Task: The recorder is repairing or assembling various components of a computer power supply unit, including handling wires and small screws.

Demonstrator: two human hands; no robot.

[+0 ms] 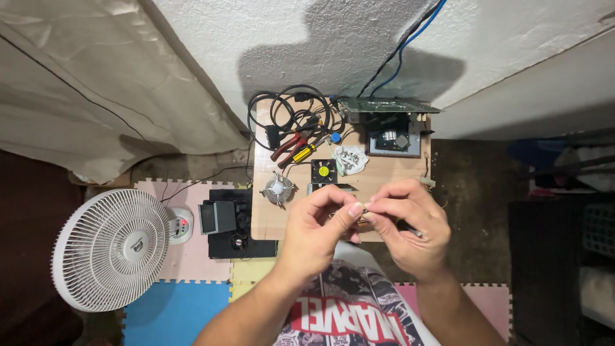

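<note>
Over the near edge of the small wooden table (384,182), the left hand (317,230) and right hand (410,227) meet fingertip to fingertip, pinching a tiny part (363,208) too small to identify. The step looks like fine fitting. Beyond the hands lie a round heatsink (278,189) and a black fan (324,171).

Both forearms are bare; the person wears a grey printed shirt (349,307) with red-and-white lettering.
</note>
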